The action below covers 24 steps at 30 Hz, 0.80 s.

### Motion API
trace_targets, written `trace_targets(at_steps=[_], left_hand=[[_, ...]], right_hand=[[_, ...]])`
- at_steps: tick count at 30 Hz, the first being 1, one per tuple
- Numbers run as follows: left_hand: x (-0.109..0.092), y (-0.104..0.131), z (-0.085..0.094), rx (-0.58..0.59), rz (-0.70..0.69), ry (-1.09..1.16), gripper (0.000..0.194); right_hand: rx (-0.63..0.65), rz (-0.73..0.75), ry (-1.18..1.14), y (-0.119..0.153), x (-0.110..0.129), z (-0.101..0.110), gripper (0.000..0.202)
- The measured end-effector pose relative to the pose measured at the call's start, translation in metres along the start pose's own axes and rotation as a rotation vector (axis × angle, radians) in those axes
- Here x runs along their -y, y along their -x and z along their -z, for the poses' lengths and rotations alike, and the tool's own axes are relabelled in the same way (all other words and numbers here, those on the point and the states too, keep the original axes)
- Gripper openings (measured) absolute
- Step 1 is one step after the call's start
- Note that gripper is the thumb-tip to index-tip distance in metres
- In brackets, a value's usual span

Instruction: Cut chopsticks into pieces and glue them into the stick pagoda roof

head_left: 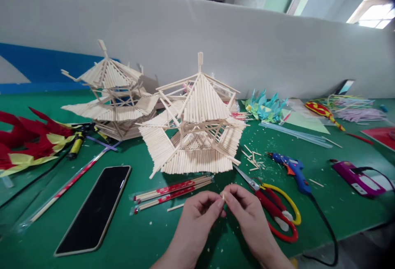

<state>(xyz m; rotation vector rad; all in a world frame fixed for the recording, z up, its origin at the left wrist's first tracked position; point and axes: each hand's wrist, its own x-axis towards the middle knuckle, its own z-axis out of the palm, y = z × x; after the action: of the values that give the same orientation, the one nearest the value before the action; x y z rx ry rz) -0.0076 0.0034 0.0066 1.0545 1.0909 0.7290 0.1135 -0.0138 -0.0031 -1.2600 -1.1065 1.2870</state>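
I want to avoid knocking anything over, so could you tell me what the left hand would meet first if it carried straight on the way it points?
The left hand points up and right, fingertips already meeting the right hand at a small wood stick piece. Beyond that, probably the scissors blades, then the nearer stick pavilion; depth is unclear.

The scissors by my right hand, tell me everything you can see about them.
The scissors lie flat on the green table, just right of the right hand. The metal blades look shut and point up-left toward the nearer stick pavilion model. The handles are red plastic with a yellow loop along the outer side and a pale inner lining. They lie close beside the right hand; whether they touch cannot be told. The blue glue gun lies just beyond them.
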Motion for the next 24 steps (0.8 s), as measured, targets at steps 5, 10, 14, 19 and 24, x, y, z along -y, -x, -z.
trace_targets(at_steps=[5, 10, 14, 19, 24], left_hand=[[-0.005, 0.006, 0.007, 0.009, 0.032, 0.179, 0.024], [-0.009, 0.014, 0.014, 0.042, 0.073, 0.361, 0.029], [-0.009, 0.016, 0.018, 0.043, 0.073, 0.358, 0.034], [-0.010, 0.015, 0.025, 0.052, 0.049, 0.281, 0.031], [-0.013, 0.016, 0.028, 0.020, 0.030, 0.288, 0.027]], right_hand=[[0.050, 0.087, 0.070, 0.003, 0.011, -0.006, 0.016], [0.033, 0.227, 0.275, 0.001, 0.010, -0.006, 0.015], [0.032, 0.244, 0.286, -0.002, 0.015, -0.005, 0.015], [0.119, 0.257, 0.296, -0.003, 0.023, -0.010, 0.019], [0.059, 0.301, 0.259, -0.004, 0.021, -0.016, 0.015]])
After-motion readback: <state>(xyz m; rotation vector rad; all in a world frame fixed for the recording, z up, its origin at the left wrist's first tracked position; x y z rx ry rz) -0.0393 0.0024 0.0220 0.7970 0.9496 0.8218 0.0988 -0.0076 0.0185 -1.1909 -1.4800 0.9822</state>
